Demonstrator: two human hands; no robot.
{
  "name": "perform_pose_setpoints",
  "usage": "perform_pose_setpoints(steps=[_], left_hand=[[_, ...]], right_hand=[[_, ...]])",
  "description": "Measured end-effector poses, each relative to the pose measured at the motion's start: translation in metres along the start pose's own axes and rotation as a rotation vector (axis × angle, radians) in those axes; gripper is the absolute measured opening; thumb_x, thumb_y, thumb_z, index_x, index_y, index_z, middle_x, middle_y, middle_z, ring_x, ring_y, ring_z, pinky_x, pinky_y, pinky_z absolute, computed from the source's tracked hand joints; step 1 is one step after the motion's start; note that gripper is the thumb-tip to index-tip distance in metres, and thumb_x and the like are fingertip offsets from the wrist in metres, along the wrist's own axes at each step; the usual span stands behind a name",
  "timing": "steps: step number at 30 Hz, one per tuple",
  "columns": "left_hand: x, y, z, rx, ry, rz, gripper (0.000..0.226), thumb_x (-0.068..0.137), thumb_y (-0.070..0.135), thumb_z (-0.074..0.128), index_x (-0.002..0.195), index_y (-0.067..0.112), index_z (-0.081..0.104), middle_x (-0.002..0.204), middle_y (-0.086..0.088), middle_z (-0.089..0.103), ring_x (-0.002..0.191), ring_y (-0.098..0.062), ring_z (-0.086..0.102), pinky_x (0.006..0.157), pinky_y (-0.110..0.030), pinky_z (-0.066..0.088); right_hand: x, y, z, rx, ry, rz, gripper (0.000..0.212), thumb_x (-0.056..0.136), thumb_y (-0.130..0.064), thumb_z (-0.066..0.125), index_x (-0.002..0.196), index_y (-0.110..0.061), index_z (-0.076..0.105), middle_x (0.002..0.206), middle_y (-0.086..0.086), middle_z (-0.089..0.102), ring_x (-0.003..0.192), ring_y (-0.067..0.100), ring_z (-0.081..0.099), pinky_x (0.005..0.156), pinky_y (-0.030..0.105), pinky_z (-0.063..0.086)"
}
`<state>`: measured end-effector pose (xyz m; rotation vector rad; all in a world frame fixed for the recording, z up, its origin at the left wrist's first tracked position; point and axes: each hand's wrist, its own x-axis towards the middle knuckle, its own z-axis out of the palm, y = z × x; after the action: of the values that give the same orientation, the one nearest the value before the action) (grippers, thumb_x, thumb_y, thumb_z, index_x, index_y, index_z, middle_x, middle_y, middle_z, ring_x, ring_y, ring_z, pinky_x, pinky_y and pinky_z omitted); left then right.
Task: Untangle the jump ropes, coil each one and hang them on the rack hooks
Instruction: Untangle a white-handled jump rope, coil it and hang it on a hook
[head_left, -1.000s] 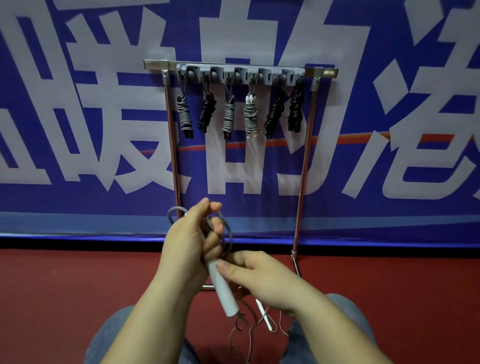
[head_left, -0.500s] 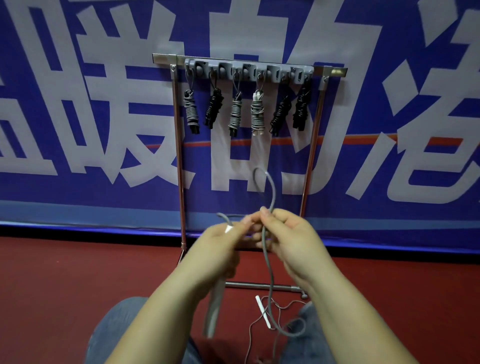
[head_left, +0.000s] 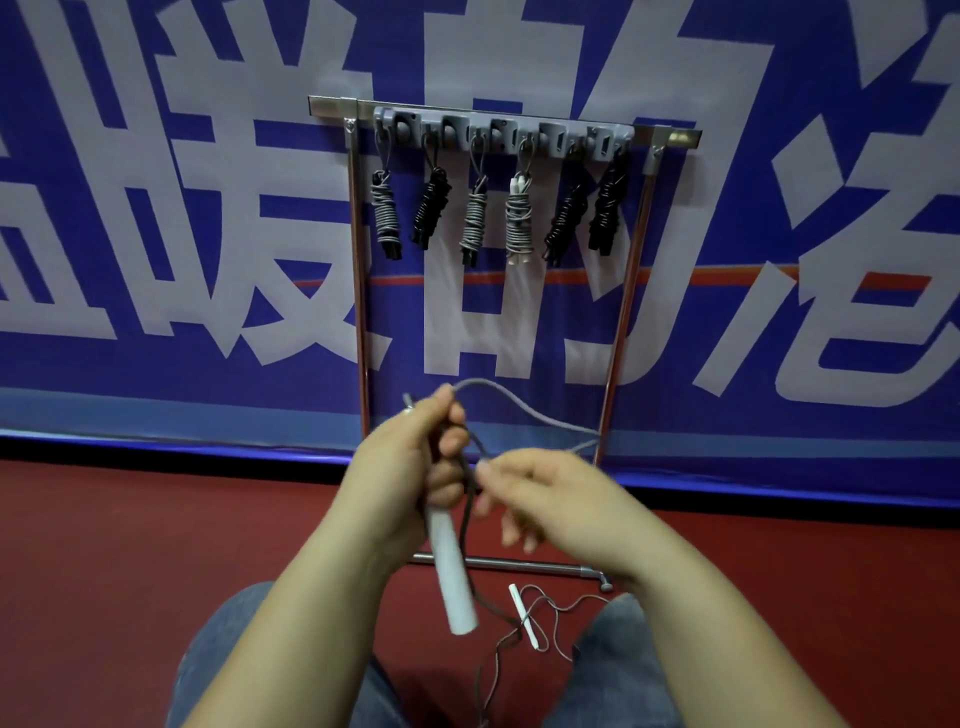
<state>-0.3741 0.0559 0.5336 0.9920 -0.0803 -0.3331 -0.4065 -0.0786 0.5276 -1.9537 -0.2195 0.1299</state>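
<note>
Centre frame: left hand (head_left: 410, 478) is wrapped round the upper end of a pale grey cylindrical jump-rope handle (head_left: 451, 577), fingers curled tight. Handle sticks out below the fist, tilted, lower end pointing toward the bottom centre of the frame.

Grey rope cord (head_left: 524, 410) comes out the top of the left fist, arcs up and right across the lower part of the rack, then drops back toward the right hand (head_left: 550, 501). A darker strand runs down between the two hands, just right of the handle, to a loose tangle on the red floor (head_left: 130, 571) at lower centre.

Right hand sits just right of the left, fingers bent toward the strand. It's motion-blurred, so can't tell whether it actually pinches the cord.

Second white handle (head_left: 524, 616) lies on the floor in the tangle, between the person's blue-jeaned knees (head_left: 228, 649).

Upper centre: metal-framed rack (head_left: 618, 332) with a grey hook strip (head_left: 501, 127) stands against a blue banner with large white characters (head_left: 156, 208). Six coiled ropes (head_left: 517, 221) hang from the hooks, mix of grey and black.
</note>
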Motion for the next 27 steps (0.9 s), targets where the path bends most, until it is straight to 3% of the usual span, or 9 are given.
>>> perform_pose_setpoints(steps=[2, 6, 10, 12, 15, 19, 22, 25, 27], left_hand=[[-0.001, 0.005, 0.0, -0.149, 0.004, -0.001, 0.029, 0.093, 0.03, 0.046, 0.068, 0.015, 0.048, 0.046, 0.006, 0.036, 0.027, -0.001, 0.02, 0.03, -0.012, 0.014], [-0.003, 0.011, 0.0, -0.171, 0.0, 0.082, 0.029, 0.094, 0.032, 0.045, 0.071, 0.016, 0.053, 0.053, 0.006, 0.047, 0.029, -0.001, 0.022, 0.03, -0.012, 0.016], [0.002, 0.008, -0.003, 0.326, 0.037, 0.125, 0.029, 0.097, 0.036, 0.042, 0.096, 0.018, 0.065, 0.089, 0.001, 0.074, 0.034, -0.005, 0.021, 0.034, -0.016, 0.023], [0.001, -0.003, -0.004, 0.598, 0.01, 0.092, 0.032, 0.096, 0.039, 0.045, 0.095, 0.017, 0.068, 0.074, 0.001, 0.071, 0.037, -0.008, 0.023, 0.04, -0.019, 0.023], [-0.007, -0.016, -0.001, 0.64, -0.184, -0.051, 0.039, 0.096, 0.041, 0.044, 0.077, 0.016, 0.067, 0.062, -0.006, 0.066, 0.039, -0.009, 0.022, 0.041, -0.019, 0.021], [-0.008, -0.013, -0.003, 0.599, -0.315, -0.035, 0.035, 0.086, 0.042, 0.048, 0.071, 0.017, 0.069, 0.057, 0.001, 0.054, 0.04, -0.007, 0.023, 0.041, -0.019, 0.021], [-0.007, -0.013, -0.001, 0.481, -0.255, 0.027, 0.029, 0.087, 0.034, 0.051, 0.065, 0.016, 0.058, 0.051, 0.003, 0.042, 0.037, -0.006, 0.022, 0.038, -0.015, 0.021], [-0.001, -0.012, -0.001, 0.286, -0.088, 0.095, 0.031, 0.096, 0.027, 0.046, 0.067, 0.015, 0.05, 0.049, 0.004, 0.04, 0.033, -0.004, 0.022, 0.035, -0.013, 0.021], [0.002, -0.008, -0.004, 0.112, -0.012, 0.096, 0.031, 0.097, 0.029, 0.045, 0.07, 0.015, 0.05, 0.051, 0.005, 0.04, 0.033, -0.004, 0.022, 0.033, -0.014, 0.021]], right_hand=[[-0.002, 0.004, 0.008, -0.125, -0.096, -0.022, 0.017, 0.093, -0.024, 0.053, 0.077, -0.02, 0.056, 0.068, -0.003, 0.055, 0.056, 0.007, 0.049, 0.057, 0.023, 0.042], [0.0, 0.008, 0.013, -0.263, -0.043, -0.019, 0.028, 0.093, -0.028, 0.053, 0.071, -0.011, 0.056, 0.054, -0.003, 0.051, 0.052, 0.012, 0.045, 0.056, 0.028, 0.039], [0.005, 0.004, 0.007, -0.089, 0.195, -0.037, 0.025, 0.095, -0.019, 0.049, 0.074, -0.009, 0.061, 0.057, 0.0, 0.054, 0.042, 0.008, 0.044, 0.048, 0.021, 0.04], [0.006, -0.001, 0.002, 0.183, 0.304, -0.052, 0.019, 0.095, -0.012, 0.048, 0.08, -0.011, 0.06, 0.064, 0.006, 0.057, 0.041, 0.007, 0.045, 0.041, 0.018, 0.037], [0.007, -0.01, -0.005, 0.525, 0.41, -0.084, 0.004, 0.092, -0.004, 0.051, 0.09, -0.006, 0.054, 0.066, 0.008, 0.055, 0.043, 0.006, 0.051, 0.039, 0.015, 0.041], [0.007, -0.005, -0.02, 0.471, 0.65, -0.195, 0.013, 0.088, -0.001, 0.057, 0.085, -0.011, 0.05, 0.063, 0.005, 0.058, 0.046, 0.006, 0.057, 0.047, 0.018, 0.05], [0.005, -0.001, -0.016, 0.452, 0.477, -0.02, 0.007, 0.093, -0.015, 0.054, 0.093, -0.008, 0.056, 0.074, 0.007, 0.062, 0.045, 0.007, 0.054, 0.045, 0.018, 0.048], [0.003, 0.005, -0.004, 0.188, 0.146, 0.173, 0.038, 0.094, -0.039, 0.045, 0.106, -0.006, 0.06, 0.093, 0.012, 0.067, 0.048, 0.012, 0.052, 0.044, 0.02, 0.041], [-0.001, 0.005, 0.002, -0.025, 0.0, 0.14, 0.04, 0.094, -0.045, 0.044, 0.099, -0.009, 0.061, 0.084, 0.014, 0.067, 0.057, 0.018, 0.053, 0.053, 0.026, 0.042]])
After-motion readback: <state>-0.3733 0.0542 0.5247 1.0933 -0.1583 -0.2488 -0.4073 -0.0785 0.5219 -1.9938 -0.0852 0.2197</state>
